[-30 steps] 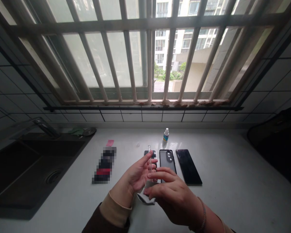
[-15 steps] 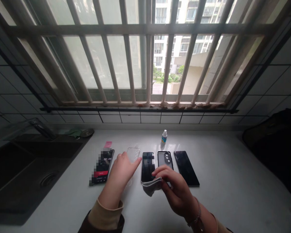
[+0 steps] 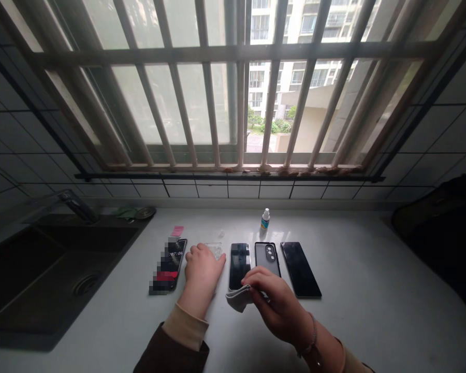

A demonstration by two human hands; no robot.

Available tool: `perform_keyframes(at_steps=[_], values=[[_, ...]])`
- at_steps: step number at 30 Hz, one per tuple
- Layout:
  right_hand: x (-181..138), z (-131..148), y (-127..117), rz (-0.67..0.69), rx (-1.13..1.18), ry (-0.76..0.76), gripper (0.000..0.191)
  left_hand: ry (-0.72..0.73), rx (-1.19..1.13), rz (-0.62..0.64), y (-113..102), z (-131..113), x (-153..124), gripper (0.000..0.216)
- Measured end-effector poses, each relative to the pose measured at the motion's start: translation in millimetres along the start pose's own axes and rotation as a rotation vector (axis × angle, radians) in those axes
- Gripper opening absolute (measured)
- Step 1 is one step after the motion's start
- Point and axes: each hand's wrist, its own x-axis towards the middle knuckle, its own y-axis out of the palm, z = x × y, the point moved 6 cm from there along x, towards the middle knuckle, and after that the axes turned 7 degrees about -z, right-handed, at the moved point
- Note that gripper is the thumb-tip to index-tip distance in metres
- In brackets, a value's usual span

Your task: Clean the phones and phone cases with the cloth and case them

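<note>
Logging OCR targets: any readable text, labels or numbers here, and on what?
"07:06" on the screen of the leftmost phone; the rest of it is pixelated.
Label on the spray bottle: too small to read.
On the pink note: no legible writing.

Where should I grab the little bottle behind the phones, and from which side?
Probably pinch the bottle around its body, below the white cap, coming from the near side: it stands upright with free counter on both sides.
</note>
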Motion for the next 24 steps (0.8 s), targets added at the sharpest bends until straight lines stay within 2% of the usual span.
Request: perform_keyframes(at_steps=[8,11,15,20,22,24], values=[[-1.5,-0.6,3.6,0.025,0.011,0.018,0.016,-0.049,-0.054,-0.004,-1.1,-2.9,-3.9,0.068],[-5.0,-9.4,-0.9,-0.035,0.096,0.112,0.018,-0.028,-0.071,-0.072,-12.2,-5.7,-5.3,0.066],[-10.0,-37.1,-12.3,-0.28,0.381,0.376,0.028,0.093,-0.178,-0.165,-30.6,-23.8,-17.5,0.055],[-14.1,-65.4,-21.7,-0.696,0.782,0.598,0.031,0.251,-0.243,-0.024,-27.7,-62.3,-55.9,0.065],[-14.9,-69.4,-22.4,-0.762,0.843,0.646,0.033,0.255,-0.209,0.033,-22.8,-72.3,-69.3,0.072],[-14.9,-70.0,-23.0,-0.771,0.847,0.665,0.034,0.25,-0.18,0.074,-18.7,-77.6,-76.9,0.075]])
